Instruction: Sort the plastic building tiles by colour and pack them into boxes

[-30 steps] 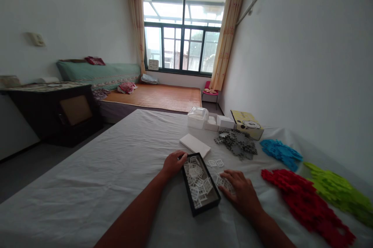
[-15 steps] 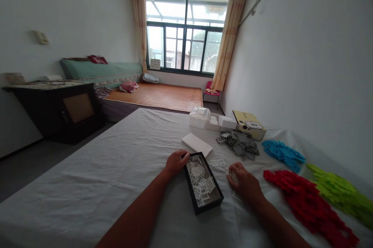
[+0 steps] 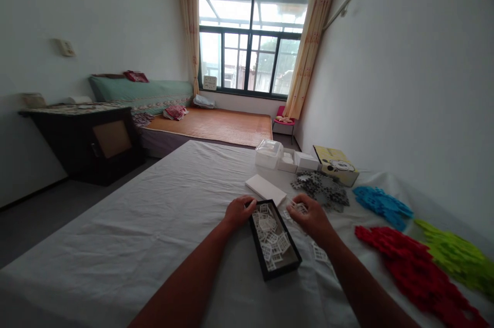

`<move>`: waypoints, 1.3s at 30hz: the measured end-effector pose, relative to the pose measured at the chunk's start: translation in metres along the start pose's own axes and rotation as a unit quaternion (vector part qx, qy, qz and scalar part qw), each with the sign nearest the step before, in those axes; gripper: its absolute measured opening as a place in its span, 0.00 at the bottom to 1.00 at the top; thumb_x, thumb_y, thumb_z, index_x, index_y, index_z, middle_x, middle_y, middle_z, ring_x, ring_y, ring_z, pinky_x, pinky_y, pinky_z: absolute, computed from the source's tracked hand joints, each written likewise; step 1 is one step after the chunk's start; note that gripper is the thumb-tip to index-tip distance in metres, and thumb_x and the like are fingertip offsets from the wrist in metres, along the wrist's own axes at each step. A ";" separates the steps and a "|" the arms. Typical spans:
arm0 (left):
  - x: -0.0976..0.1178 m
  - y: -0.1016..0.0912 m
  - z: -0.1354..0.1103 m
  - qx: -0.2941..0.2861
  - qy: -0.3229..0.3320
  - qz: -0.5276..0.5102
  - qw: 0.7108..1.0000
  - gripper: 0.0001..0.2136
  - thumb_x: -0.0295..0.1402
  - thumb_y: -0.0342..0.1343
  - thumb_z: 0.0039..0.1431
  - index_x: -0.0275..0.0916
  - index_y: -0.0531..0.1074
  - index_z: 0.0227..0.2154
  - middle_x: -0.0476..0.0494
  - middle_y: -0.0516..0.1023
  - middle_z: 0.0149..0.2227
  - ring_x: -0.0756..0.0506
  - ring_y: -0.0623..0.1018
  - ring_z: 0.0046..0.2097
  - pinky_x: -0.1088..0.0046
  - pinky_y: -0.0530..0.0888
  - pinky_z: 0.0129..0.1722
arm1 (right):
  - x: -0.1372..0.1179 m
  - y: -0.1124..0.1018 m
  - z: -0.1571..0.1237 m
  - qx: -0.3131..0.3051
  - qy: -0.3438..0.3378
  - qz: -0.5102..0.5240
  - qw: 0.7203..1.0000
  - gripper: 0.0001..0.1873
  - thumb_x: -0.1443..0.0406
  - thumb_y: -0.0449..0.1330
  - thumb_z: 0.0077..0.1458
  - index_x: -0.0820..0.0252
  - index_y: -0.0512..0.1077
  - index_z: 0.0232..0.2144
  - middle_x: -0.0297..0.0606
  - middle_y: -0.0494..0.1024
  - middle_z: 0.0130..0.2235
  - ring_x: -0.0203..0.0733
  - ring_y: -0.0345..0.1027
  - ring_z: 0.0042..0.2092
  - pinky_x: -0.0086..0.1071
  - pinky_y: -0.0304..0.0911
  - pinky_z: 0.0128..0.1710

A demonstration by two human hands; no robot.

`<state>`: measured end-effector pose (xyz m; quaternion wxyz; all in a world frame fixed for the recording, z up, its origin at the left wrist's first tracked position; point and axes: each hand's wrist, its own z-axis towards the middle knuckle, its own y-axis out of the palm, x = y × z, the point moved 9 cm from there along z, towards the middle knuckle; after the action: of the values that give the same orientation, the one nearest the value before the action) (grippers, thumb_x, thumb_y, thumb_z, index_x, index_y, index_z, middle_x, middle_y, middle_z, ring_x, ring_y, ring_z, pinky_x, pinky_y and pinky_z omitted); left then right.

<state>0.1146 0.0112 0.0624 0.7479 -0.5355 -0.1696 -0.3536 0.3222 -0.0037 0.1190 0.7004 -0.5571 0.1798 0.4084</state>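
Fingers of the right hand (image 3: 312, 216) drawn together on thin, white, openwork lattice plates (image 3: 299, 207), apparently plastic; exact number hidden by the hand. Held just to the right of the black, rectangular, open-topped box (image 3: 283, 269), near its far right corner but apart from it, the box thus lying leftward and nearer. Long axis of the box running from near to far, slanted, far end towards the left. Closer to the box: the left hand (image 3: 239, 213), touching its far left corner, thumb at the rim; other fingers largely hidden, so not possible to say whether clamped on the wall or merely resting.

Within the box, on the white-cloth-covered surface (image 3: 154, 225), a loose heap of similar lattice pieces (image 3: 268, 230), overlapping at many angles, pale floor partly bare at the near right. Outside, a further lattice piece (image 3: 319, 252) beside the right forearm (image 3: 355, 266). Just beyond the box, a flat, white, rectangular slab (image 3: 266, 189); farther right, grey jigsaw-edged pieces (image 3: 328, 192), heaped.
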 end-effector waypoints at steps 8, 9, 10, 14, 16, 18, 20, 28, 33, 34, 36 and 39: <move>-0.002 -0.001 0.000 0.003 -0.016 -0.020 1.000 0.14 0.38 0.47 0.58 0.39 0.77 0.32 0.45 0.79 0.34 0.46 0.75 0.37 0.73 0.68 0.40 | -0.044 0.050 -0.016 -0.065 -0.038 0.014 0.997 0.14 0.55 0.53 0.54 0.56 0.71 0.34 0.37 0.77 0.36 0.43 0.69 0.39 0.36 0.62 0.42; -0.002 -0.001 0.000 0.002 -0.019 -0.020 1.000 0.14 0.38 0.47 0.58 0.39 0.77 0.32 0.45 0.79 0.34 0.46 0.75 0.37 0.74 0.68 0.40 | -0.042 0.048 -0.018 -0.074 -0.040 0.029 0.996 0.16 0.53 0.52 0.55 0.56 0.72 0.37 0.38 0.77 0.39 0.44 0.69 0.43 0.37 0.61 0.45; -0.001 -0.001 0.000 0.001 -0.020 -0.018 1.000 0.14 0.39 0.47 0.58 0.39 0.77 0.32 0.45 0.79 0.34 0.46 0.75 0.37 0.74 0.68 0.40 | -0.039 0.045 -0.018 -0.079 -0.041 0.050 0.995 0.18 0.51 0.51 0.55 0.55 0.72 0.40 0.39 0.76 0.43 0.45 0.67 0.47 0.39 0.60 0.49; 0.001 -0.001 0.001 -0.010 -0.013 -0.015 1.000 0.16 0.39 0.45 0.59 0.39 0.77 0.31 0.46 0.79 0.33 0.46 0.75 0.37 0.74 0.68 0.39 | -0.021 0.014 -0.015 -0.044 -0.003 0.171 0.984 0.28 0.47 0.42 0.59 0.55 0.68 0.49 0.40 0.69 0.55 0.43 0.59 0.57 0.38 0.56 0.56; 0.002 -0.001 0.001 -0.010 -0.009 -0.019 1.000 0.16 0.39 0.45 0.60 0.38 0.76 0.31 0.45 0.79 0.33 0.46 0.75 0.37 0.75 0.68 0.39 | -0.003 -0.006 -0.013 -0.027 0.030 0.214 0.976 0.30 0.47 0.37 0.60 0.55 0.65 0.52 0.41 0.68 0.56 0.42 0.60 0.57 0.38 0.60 0.53; 0.000 -0.001 0.001 -0.007 -0.010 -0.022 1.000 0.16 0.39 0.45 0.60 0.38 0.76 0.31 0.45 0.79 0.33 0.46 0.75 0.37 0.74 0.68 0.39 | 0.021 -0.026 -0.017 -0.038 0.053 0.160 0.985 0.30 0.46 0.39 0.59 0.56 0.67 0.50 0.43 0.70 0.54 0.45 0.65 0.53 0.39 0.64 0.48; -0.002 -0.001 0.001 -0.008 -0.016 -0.025 1.000 0.16 0.40 0.45 0.59 0.39 0.76 0.31 0.46 0.79 0.33 0.45 0.75 0.37 0.74 0.68 0.39 | 0.049 -0.045 -0.027 -0.057 0.061 0.004 0.997 0.29 0.44 0.49 0.53 0.57 0.70 0.46 0.45 0.73 0.50 0.50 0.67 0.50 0.43 0.62 0.49; -0.002 0.000 0.003 -0.006 -0.009 -0.018 1.000 0.16 0.40 0.45 0.59 0.39 0.76 0.30 0.46 0.79 0.34 0.46 0.75 0.37 0.75 0.68 0.39 | 0.109 -0.038 -0.078 -0.137 0.062 -0.189 0.970 0.27 0.55 0.64 0.41 0.52 0.71 0.46 0.41 0.73 0.50 0.50 0.65 0.51 0.40 0.58 0.53; -0.002 0.000 0.003 -0.003 -0.009 -0.016 1.000 0.17 0.41 0.44 0.60 0.39 0.76 0.31 0.46 0.79 0.33 0.46 0.75 0.36 0.75 0.68 0.39 | 0.095 -0.016 -0.059 -0.100 0.034 -0.108 0.989 0.20 0.64 0.61 0.43 0.55 0.72 0.43 0.41 0.74 0.45 0.46 0.68 0.47 0.39 0.61 0.50; -0.003 0.000 0.003 -0.002 -0.010 -0.016 1.000 0.17 0.41 0.45 0.60 0.39 0.76 0.31 0.46 0.79 0.33 0.46 0.75 0.36 0.75 0.68 0.39 | 0.093 -0.014 -0.053 -0.087 0.031 -0.096 0.991 0.21 0.64 0.60 0.43 0.56 0.72 0.44 0.41 0.74 0.46 0.46 0.68 0.46 0.39 0.62 0.49; -0.003 0.000 0.002 -0.004 -0.010 -0.015 1.000 0.17 0.41 0.45 0.60 0.39 0.76 0.31 0.46 0.79 0.33 0.46 0.75 0.36 0.75 0.68 0.39 | 0.089 -0.011 -0.039 -0.079 0.021 -0.072 0.994 0.23 0.64 0.60 0.44 0.56 0.70 0.46 0.41 0.73 0.47 0.44 0.69 0.45 0.38 0.63 0.48; -0.002 0.000 0.002 -0.006 -0.006 -0.014 1.000 0.17 0.41 0.44 0.60 0.39 0.76 0.29 0.46 0.78 0.31 0.46 0.75 0.35 0.76 0.68 0.38 | 0.084 -0.008 -0.018 -0.094 0.000 -0.073 0.993 0.25 0.59 0.60 0.45 0.56 0.68 0.48 0.42 0.72 0.50 0.45 0.69 0.46 0.39 0.62 0.48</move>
<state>0.1140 0.0139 0.0621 0.7387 -0.5394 -0.1794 -0.3622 0.3828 0.0099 0.0595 0.6730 -0.6320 0.0998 0.3710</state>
